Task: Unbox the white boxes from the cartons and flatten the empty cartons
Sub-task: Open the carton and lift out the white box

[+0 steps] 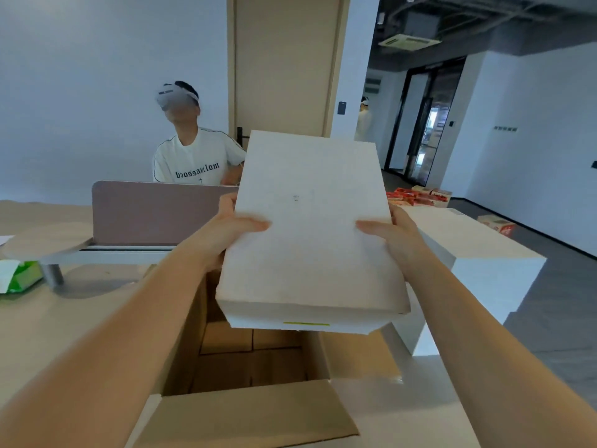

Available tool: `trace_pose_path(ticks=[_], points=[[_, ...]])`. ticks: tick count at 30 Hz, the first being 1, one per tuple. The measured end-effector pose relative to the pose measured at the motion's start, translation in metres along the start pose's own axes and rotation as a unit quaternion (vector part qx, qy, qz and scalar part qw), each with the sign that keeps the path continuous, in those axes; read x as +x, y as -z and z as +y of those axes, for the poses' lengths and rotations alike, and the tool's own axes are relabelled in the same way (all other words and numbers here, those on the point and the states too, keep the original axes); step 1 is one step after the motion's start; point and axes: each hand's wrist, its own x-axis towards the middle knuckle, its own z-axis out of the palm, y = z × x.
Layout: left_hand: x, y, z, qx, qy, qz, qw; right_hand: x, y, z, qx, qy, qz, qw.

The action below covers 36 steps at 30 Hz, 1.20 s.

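Holding a white box (310,227) with both hands, above the open carton (258,367), arms stretched forward from the near edge of the view. Box tilted, its broad face toward the camera, far end higher than the near end; a thin yellow-green strip shows on its near edge.

Left hand (232,226): on the left edge of the box, thumb laid flat across the front face and pointing right, remaining fingers wrapped behind the edge and mostly hidden. Grip reads as a clamp between thumb and fingers.

Right hand (392,236): mirrors it on the right edge, thumb flat on the front face and pointing left, fingers curled round the back, out of sight. Forearms bare, both rising at a slant toward the box.

Carton: brown, flaps up, near flap folded out toward the camera; inside it looks brown at the bottom, no white box visible in it. It sits on a light wood table (48,318).

Left: round stand (48,242) on a metal post, green tissue pack (19,276) beside it. Pinkish divider panel (155,210) across the far side of the table; a seated person in a white T-shirt (193,160) and headset beyond it. Right: white block counter (478,253); red-and-white packages (416,198) at its far end
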Motion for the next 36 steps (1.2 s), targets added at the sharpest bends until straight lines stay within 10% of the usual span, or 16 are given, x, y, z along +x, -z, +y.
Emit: trace_pose_path(ticks=[24, 36], points=[[0.123, -0.324, -0.01, 0.024, -0.031, -0.083, 0.996, 0.095, 0.332, -0.059, -0.162, -0.003, 0.053, 0.985], [0.147, -0.345, -0.009, -0.046, 0.01, -0.05, 0.998, 0.135, 0.368, -0.051, 0.018, -0.058, -0.048, 0.997]])
